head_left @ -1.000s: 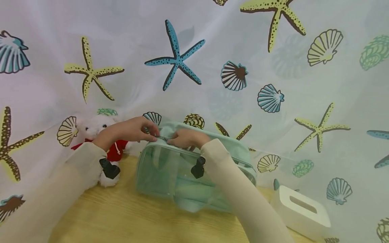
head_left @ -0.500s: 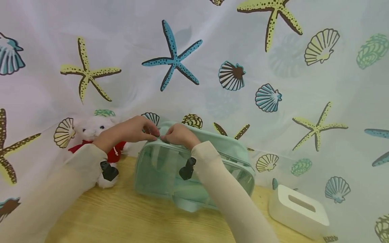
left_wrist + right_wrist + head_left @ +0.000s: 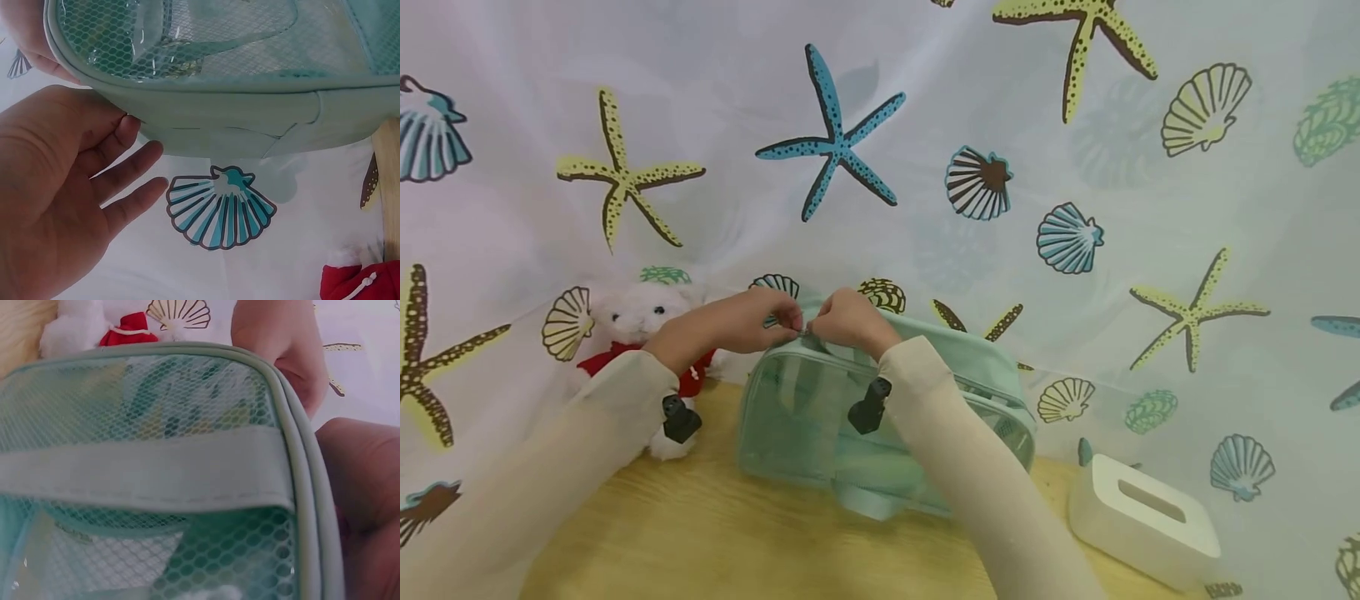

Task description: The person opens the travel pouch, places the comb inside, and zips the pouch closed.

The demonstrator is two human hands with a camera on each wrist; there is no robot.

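Note:
A pale green toiletry bag with clear mesh-patterned sides stands on the wooden table. At its top left corner my left hand pinches the edge with thumb and forefinger; its other fingers are spread in the left wrist view. My right hand comes over the top and pinches at the zipper beside the left fingertips. A small dark bit shows between the two hands, too small to make out. Farther right along the top, the zipper seam shows a gap. In the right wrist view the bag's rim hides the right fingertips.
Behind the left forearm sits a white plush toy in a red top. A white tissue box stands on the right. A curtain printed with starfish and shells hangs behind the bag. The table extends in front.
My right hand has moved left along the bag's top, from over the opening to beside the left fingertips. The left hand has stayed at the corner.

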